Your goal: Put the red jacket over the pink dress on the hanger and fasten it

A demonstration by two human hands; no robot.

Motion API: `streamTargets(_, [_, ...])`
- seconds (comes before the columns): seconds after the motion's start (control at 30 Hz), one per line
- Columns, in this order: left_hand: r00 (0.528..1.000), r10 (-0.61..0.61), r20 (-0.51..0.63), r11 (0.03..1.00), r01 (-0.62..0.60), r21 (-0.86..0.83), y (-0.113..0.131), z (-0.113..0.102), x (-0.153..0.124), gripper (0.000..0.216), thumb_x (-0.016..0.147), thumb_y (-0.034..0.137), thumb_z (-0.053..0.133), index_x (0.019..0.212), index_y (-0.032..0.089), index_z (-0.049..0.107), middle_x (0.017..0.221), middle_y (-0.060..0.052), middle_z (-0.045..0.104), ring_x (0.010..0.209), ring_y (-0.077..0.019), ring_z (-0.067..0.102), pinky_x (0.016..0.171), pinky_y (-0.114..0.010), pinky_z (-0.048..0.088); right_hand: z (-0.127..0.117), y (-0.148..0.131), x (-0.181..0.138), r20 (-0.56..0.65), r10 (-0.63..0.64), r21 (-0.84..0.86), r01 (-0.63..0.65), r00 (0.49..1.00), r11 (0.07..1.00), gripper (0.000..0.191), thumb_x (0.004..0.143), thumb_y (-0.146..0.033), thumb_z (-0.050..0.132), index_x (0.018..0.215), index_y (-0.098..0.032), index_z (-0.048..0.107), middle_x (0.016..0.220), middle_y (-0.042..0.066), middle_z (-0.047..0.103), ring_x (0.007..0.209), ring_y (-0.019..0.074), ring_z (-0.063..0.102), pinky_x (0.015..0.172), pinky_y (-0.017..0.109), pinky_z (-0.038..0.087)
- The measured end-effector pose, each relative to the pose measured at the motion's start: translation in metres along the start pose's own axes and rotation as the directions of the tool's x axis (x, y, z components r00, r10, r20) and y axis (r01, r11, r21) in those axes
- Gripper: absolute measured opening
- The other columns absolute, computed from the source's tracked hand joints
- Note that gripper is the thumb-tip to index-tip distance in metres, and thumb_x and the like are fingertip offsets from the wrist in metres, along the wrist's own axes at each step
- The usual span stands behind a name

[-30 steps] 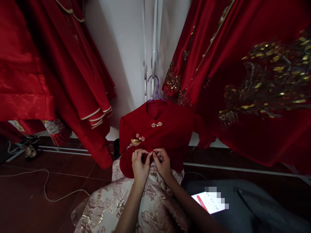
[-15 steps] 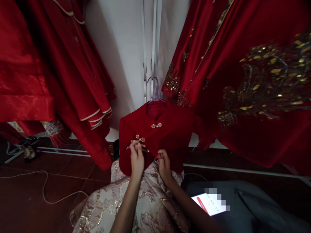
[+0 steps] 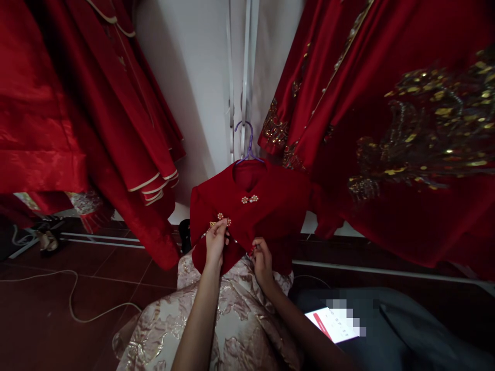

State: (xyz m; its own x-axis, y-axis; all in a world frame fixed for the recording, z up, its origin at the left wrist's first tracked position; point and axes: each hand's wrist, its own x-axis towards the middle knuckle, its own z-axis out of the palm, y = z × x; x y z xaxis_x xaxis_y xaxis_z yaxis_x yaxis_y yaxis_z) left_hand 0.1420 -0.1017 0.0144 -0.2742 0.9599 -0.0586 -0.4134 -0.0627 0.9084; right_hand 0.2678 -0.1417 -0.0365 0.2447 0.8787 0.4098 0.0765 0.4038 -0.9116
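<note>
A red jacket (image 3: 270,216) hangs on a purple hanger (image 3: 249,141), its lower part reaching the patterned fabric over my lap. A pearl-like flower clasp (image 3: 249,199) sits below its neckline. Lower on the left is another flower ornament (image 3: 220,216), with a string of beads beside it. My left hand (image 3: 215,242) is closed in a pinch at this ornament, the fingertips partly covering it. My right hand (image 3: 263,263) is also closed, pinching the jacket's edge near its lower middle. Whether something small is between those fingers too, I cannot tell.
Red garments (image 3: 127,103) hang at left, and a red one with gold sequins (image 3: 433,113) at right. A lit phone (image 3: 332,324) lies at lower right on a dark surface. White rack bars (image 3: 243,72) stand behind the hanger. A cable (image 3: 73,296) crosses the tiled floor.
My left hand has shifted slightly up, and its spread fingers have come together in a pinch at the flower ornament. The right hand has hardly moved.
</note>
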Motion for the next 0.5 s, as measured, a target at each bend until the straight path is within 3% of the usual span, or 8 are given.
streamTargets(0.23, [0.983,0.119,-0.140,0.988,-0.103,0.112,-0.006,0.004,-0.002,0.026,0.068,0.032,0.064,0.085,0.011,0.063,0.058,0.004,0.052,0.047,-0.0065,0.047,0.045,-0.021,0.046,0.000,-0.002,0.000,0.016,0.000,0.008,-0.001,1.000,1.000,0.009,0.071,-0.019,0.038,0.076,-0.022,0.045,0.058,-0.004,0.037,0.054,0.0133,0.038,0.050,0.024,0.031])
streamTargets(0.37, [0.961,0.238,-0.142,0.957,-0.206,0.206,-0.007,0.010,-0.003,0.023,0.072,0.030,0.060,0.087,0.014,0.055,0.065,0.002,0.054,0.050,-0.0077,0.049,0.045,-0.020,0.045,-0.001,-0.002,-0.001,0.018,0.000,0.008,0.000,1.000,1.000,0.009,0.071,-0.019,0.037,0.076,-0.022,0.044,0.059,-0.004,0.036,0.054,0.0129,0.036,0.050,0.024,0.030])
streamTargets(0.43, [0.912,0.373,-0.170,0.905,-0.317,0.283,-0.004,0.015,-0.004,0.027,0.073,0.028,0.061,0.094,0.016,0.049,0.072,0.001,0.054,0.054,-0.0076,0.050,0.049,-0.020,0.044,-0.001,-0.002,-0.001,0.020,-0.003,0.007,0.003,1.000,1.000,0.009,0.071,-0.019,0.036,0.075,-0.021,0.043,0.060,-0.004,0.036,0.054,0.0128,0.036,0.050,0.024,0.029])
streamTargets(0.5, [0.833,0.543,-0.101,0.777,-0.454,0.436,0.005,0.021,-0.005,0.029,0.075,0.026,0.061,0.097,0.019,0.046,0.080,0.000,0.053,0.063,-0.0091,0.052,0.058,-0.022,0.046,-0.001,-0.002,0.000,0.024,-0.005,0.005,0.005,1.000,1.000,0.009,0.071,-0.019,0.036,0.075,-0.021,0.043,0.060,-0.004,0.036,0.054,0.0128,0.035,0.050,0.024,0.028])
